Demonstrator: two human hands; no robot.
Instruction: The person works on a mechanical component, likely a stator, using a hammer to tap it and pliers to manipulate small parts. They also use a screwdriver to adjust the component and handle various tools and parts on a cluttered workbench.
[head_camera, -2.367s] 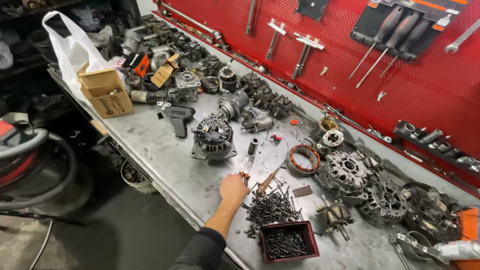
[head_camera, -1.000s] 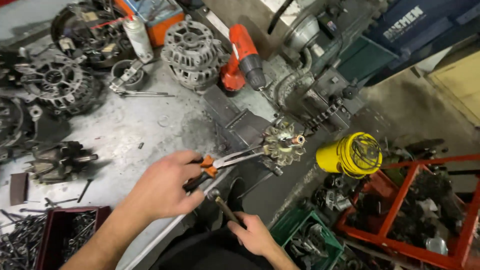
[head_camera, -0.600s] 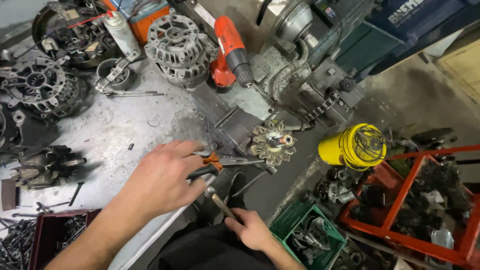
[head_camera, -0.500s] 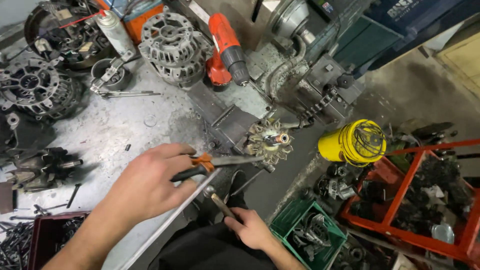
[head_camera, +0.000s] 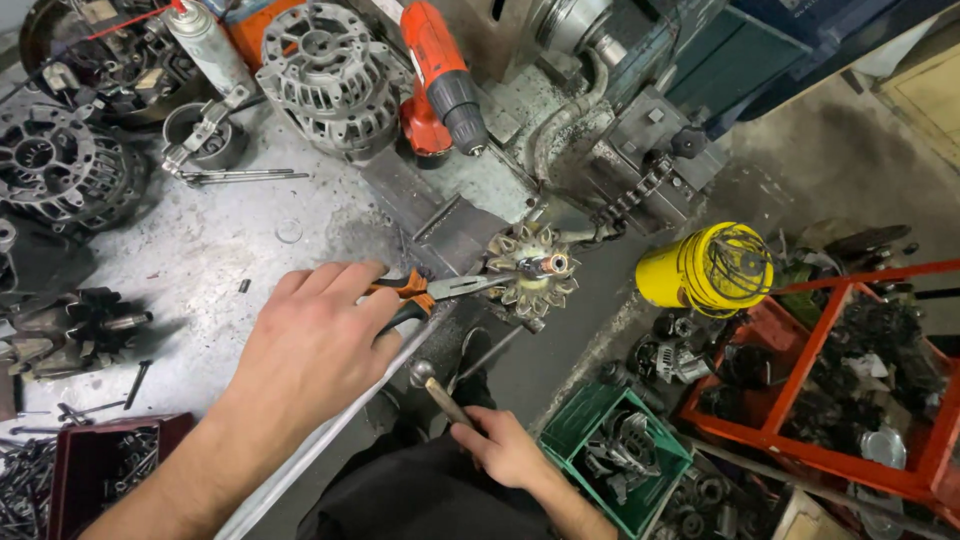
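1. The left hand (head_camera: 310, 345) is clenched around orange-handled pliers (head_camera: 430, 292) at the front edge of a grey metal workbench (head_camera: 200, 250).
2. The pliers' tips reach a finned rotor (head_camera: 530, 268) clamped in a vise (head_camera: 460, 225), just past the bench edge.
3. The right hand (head_camera: 505, 450), lower down near the person's lap, grips a wooden handle (head_camera: 450, 402) with a metal end.
4. A red drill (head_camera: 440, 75) and an alternator housing (head_camera: 325, 75) lie behind the vise.

Red drill (head_camera: 442, 75), yellow bucket (head_camera: 705, 268), perhaps alternator housings (head_camera: 327, 72)
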